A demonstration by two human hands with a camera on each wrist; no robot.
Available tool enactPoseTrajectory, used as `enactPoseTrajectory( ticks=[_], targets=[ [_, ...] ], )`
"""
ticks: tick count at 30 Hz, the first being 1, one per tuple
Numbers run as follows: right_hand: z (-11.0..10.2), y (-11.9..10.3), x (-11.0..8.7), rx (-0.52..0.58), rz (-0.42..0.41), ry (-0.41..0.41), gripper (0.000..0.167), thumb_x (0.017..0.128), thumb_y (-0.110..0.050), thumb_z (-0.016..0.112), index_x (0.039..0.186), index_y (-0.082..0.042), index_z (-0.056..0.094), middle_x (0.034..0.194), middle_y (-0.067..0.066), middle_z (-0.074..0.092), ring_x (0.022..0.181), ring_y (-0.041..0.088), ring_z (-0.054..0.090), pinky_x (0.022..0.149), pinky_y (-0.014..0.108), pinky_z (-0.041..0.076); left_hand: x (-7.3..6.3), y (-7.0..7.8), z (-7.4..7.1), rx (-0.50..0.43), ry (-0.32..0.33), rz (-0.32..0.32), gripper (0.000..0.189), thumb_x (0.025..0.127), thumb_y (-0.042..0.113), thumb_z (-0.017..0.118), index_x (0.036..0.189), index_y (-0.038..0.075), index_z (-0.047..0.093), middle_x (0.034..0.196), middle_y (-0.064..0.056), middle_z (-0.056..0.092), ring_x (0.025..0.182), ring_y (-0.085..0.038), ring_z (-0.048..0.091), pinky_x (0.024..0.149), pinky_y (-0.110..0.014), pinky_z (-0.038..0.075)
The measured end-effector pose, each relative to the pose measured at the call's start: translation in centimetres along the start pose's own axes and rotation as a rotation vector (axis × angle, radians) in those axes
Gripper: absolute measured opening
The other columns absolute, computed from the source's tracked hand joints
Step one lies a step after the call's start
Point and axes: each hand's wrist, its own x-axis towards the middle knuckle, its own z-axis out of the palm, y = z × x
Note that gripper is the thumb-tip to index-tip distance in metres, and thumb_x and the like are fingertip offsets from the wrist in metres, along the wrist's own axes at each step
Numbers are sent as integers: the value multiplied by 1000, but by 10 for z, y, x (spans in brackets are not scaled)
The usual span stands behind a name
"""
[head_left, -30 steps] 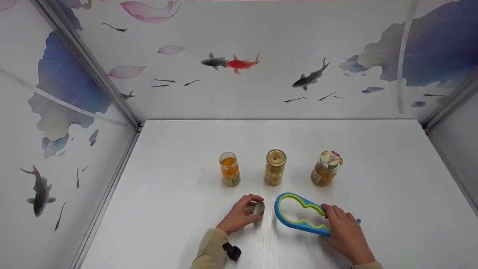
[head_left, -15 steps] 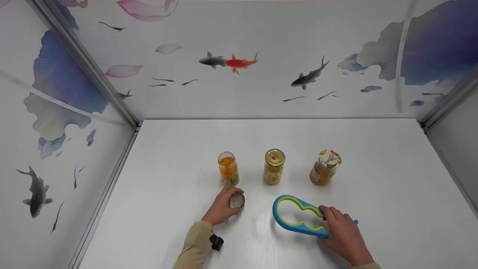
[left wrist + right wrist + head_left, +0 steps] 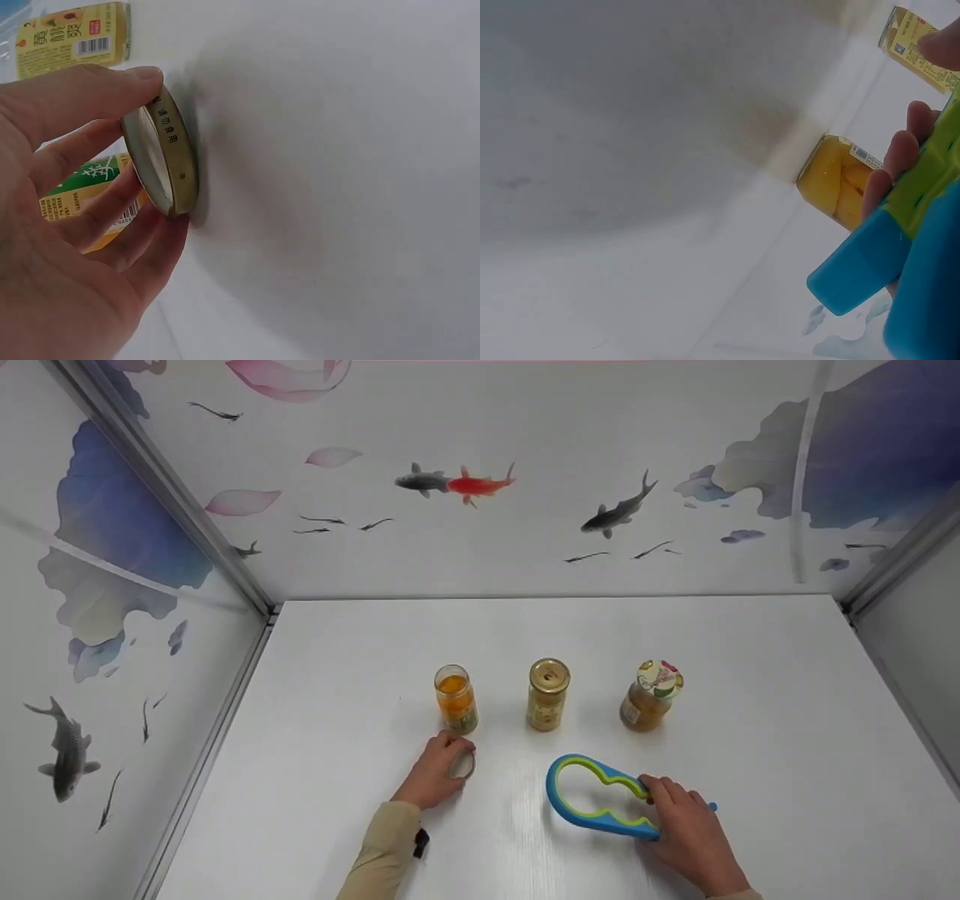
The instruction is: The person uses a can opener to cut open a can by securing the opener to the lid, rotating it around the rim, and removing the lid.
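A gold metal jar lid is pinched by its rim between the thumb and fingers of my left hand. It stands on edge close over the white table, just in front of an uncapped jar of orange fruit. My right hand grips the handle end of a blue and green jar opener, whose loop points left over the table. In the right wrist view, the opener's two blue handle ends show beside the curled fingers.
A jar with a gold lid stands in the middle. Right of it is a jar with a patterned lid. The table is walled by white panels painted with fish.
My left hand has carried the lid to the left, up near the uncapped jar, and turned it a little. The right hand and the opener have stayed nearly in place.
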Motion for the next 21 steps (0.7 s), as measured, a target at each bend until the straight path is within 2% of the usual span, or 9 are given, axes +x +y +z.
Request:
enactPoseTrajectory(
  ticks=[4,9,15,21],
  targets=[
    [0,1,-2,3,-6,14,70,62,-5,89,123,-4,54,107,7,60,92,24,55,85,50,46,0,1,1,92,1,13,45,77,-6,74,117,8,60,120,-9,47,112,-27,46,96,-42,44],
    [-1,2,-4,-10,-16,26,67,64,-5,88,121,-5,54,101,5,59,89,22,55,83,49,47,-1,1,0,140,-1,27,46,76,-8,73,117,6,59,121,-11,47,112,-30,47,95,-44,45],
    [-1,3,-5,-10,-13,22,66,64,-4,87,121,-5,54,99,5,59,88,22,55,83,49,47,1,6,0,190,-24,-8,48,75,-9,73,118,7,59,123,-13,47,115,-32,46,95,-46,44],
    [0,3,-6,2,-11,18,68,62,-3,88,121,-5,54,100,4,60,89,22,55,83,48,47,2,14,1,295,-35,-10,45,77,-7,73,118,5,58,127,-17,47,123,-37,43,99,-49,41]
  ],
)
